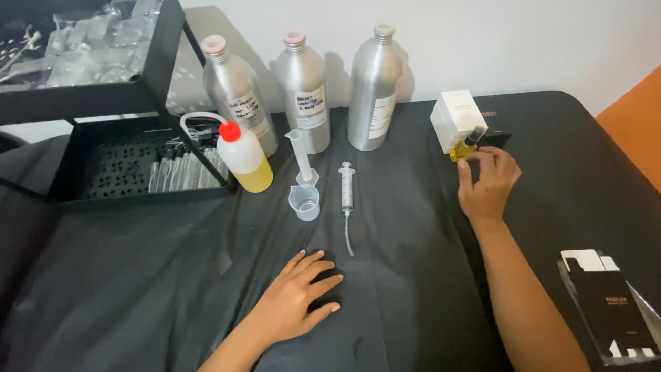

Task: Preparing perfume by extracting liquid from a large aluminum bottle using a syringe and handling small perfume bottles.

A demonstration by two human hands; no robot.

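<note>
My right hand (487, 184) reaches to the back right of the black-covered table (172, 275) and grips a small glass bottle of yellow liquid with a black cap (467, 146), which sits against a white box (457, 118). My left hand (296, 297) rests flat on the cloth near the front, fingers spread, holding nothing. Just beyond it lies a plastic syringe with a thin tube (346, 196), beside a small clear measuring cylinder (303, 184).
Three tall aluminium bottles (303, 89) stand along the back wall. A squeeze bottle of yellow liquid with a red cap (244, 160) stands by a black two-tier rack (131, 165) holding small clear vials. Flat black cartons in a clear sleeve (613, 310) lie front right.
</note>
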